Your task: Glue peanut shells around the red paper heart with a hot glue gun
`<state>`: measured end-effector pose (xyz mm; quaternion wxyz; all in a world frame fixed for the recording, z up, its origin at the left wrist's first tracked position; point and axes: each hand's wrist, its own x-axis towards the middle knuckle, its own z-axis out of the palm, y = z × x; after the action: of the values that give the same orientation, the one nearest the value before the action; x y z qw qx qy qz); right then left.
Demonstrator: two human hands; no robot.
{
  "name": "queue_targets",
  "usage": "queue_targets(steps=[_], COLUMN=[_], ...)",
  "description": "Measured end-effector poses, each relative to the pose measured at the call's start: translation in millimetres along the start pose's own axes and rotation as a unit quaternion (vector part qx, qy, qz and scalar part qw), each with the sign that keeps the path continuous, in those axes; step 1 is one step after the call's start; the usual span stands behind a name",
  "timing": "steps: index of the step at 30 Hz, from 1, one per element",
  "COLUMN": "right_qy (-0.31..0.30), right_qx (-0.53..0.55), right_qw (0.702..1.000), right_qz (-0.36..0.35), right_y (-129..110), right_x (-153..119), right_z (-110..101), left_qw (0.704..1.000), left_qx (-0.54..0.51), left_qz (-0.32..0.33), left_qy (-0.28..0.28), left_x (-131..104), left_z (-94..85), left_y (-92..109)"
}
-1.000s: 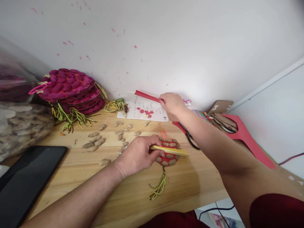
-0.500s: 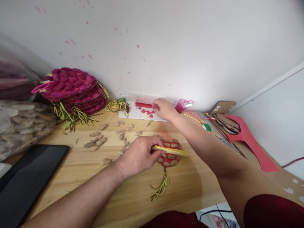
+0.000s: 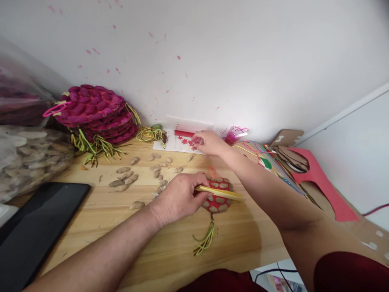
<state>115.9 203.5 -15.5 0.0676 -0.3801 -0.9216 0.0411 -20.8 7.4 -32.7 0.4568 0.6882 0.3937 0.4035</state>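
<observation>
My left hand (image 3: 185, 194) is closed on a thin, folded-looking yellow strip (image 3: 220, 192), pinched between thumb and fingers. Under the strip lies a red rounded piece (image 3: 216, 205) covered with peanuts, with an orange loop at its top and a green-yellow string tassel (image 3: 205, 239) below. Over a white sheet (image 3: 164, 144) at the wall, my right hand (image 3: 209, 142) has its thumb and fingers curved and slightly apart, close to small red stars (image 3: 184, 141). Its fingertips partly cover the stars. Behind them a red roll or strip (image 3: 183, 133) lies along the sheet.
Loose peanuts (image 3: 127, 177) are scattered left of centre. A stack of magenta peanut-covered pieces (image 3: 94, 109) stands at the back left, near a bag of peanuts (image 3: 36, 158) and a black tablet (image 3: 45, 227). Cut red card (image 3: 328, 182) and cardboard lie at the right.
My right hand has moved slightly left and toward me, from the end of the red roll down to the stars. The left hand still holds the yellow strip in place.
</observation>
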Motion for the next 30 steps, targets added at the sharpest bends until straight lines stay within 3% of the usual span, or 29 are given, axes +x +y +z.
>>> queue_targets(steps=[11,18,30], right_qy=[0.012,0.001,-0.012], right_qx=[-0.015,0.003,-0.028], right_qw=[1.0,1.0,1.0], right_qz=[0.023,-0.004,0.004], right_y=[4.9,-3.2,1.6], right_x=[3.4,5.6,-10.5], right_z=[-0.8,0.6,-5.5], left_qw=[1.0,1.0,0.999], left_qx=[0.005,0.021,0.03], left_qz=[0.005,0.004,0.011], left_qy=[0.005,0.003,0.006], left_x=[-0.2,0.5,0.7], left_z=[-0.1,-1.9,-0.7], left_y=[0.5,1.2,0.2])
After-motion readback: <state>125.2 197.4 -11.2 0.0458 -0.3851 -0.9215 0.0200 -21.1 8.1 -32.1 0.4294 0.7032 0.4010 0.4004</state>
